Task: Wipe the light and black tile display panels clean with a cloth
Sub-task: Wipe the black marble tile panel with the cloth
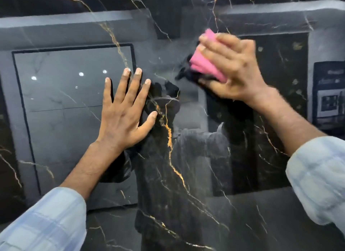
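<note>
Two hands up: left hand flat, fingers spread, bracing on the black panel; right hand clutches the pink cloth. Firm, overlapping passes would serve best.

Pink cloth — blurred, apparently folded — against the glossy, gold-veined black panel.
</note>
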The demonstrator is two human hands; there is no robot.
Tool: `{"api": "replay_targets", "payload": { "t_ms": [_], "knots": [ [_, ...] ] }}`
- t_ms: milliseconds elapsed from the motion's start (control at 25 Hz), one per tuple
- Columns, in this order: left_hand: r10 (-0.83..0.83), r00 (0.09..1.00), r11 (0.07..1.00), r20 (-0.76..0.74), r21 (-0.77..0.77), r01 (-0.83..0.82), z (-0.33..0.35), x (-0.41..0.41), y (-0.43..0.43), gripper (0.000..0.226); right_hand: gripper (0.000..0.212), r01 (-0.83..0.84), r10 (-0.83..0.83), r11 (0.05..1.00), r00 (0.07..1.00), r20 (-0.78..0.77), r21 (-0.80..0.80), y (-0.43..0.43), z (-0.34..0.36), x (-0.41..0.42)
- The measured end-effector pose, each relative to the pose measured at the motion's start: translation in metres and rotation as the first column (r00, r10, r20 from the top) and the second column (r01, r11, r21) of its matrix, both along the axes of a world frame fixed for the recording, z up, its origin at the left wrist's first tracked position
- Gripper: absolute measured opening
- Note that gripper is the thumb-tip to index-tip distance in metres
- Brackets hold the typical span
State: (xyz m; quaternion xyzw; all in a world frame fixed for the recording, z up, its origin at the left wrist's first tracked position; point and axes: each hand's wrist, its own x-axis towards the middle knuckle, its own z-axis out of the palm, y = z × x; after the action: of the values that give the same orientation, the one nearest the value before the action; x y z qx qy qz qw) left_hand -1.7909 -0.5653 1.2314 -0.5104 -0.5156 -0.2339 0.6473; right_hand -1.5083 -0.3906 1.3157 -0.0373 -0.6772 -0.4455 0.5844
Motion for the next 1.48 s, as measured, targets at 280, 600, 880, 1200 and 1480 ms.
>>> {"api": "replay_targets", "payload": {
  "t_ms": [280,600,880,1200,1480],
  "knots": [
    [-0.066,0.998,0.995,-0.001,-0.068,0.066,-0.042,0.004,-0.006,0.076,0.066,0.077,-0.075,0.997,0.994,0.078,-0.026,-0.035,-0.106,-0.048],
    [-0.057,0.998,0.983,0.021,-0.172,0.06,-0.106,-0.003,-0.021,0.077,0.077,-0.059,-0.114,0.907,0.919,-0.378,-0.418,-0.026,-0.126,-0.027],
    [-0.075,0.995,0.971,-0.058,-0.23,0.06,-0.152,-0.001,-0.031,0.072,0.076,0.11,-0.118,0.966,0.993,-0.019,-0.234,-0.006,-0.173,0.016],
    [-0.078,0.997,0.959,0.026,-0.273,0.082,-0.171,0.003,-0.032,0.079,0.075,0.134,-0.096,0.979,0.968,0.232,-0.155,-0.044,-0.291,-0.024],
    [-0.06,0.998,0.964,0.026,-0.259,0.065,-0.201,-0.005,-0.037,0.076,0.08,-0.103,-0.352,0.731,0.79,-0.502,-0.674,-0.042,-0.281,-0.024]
  ]
}}
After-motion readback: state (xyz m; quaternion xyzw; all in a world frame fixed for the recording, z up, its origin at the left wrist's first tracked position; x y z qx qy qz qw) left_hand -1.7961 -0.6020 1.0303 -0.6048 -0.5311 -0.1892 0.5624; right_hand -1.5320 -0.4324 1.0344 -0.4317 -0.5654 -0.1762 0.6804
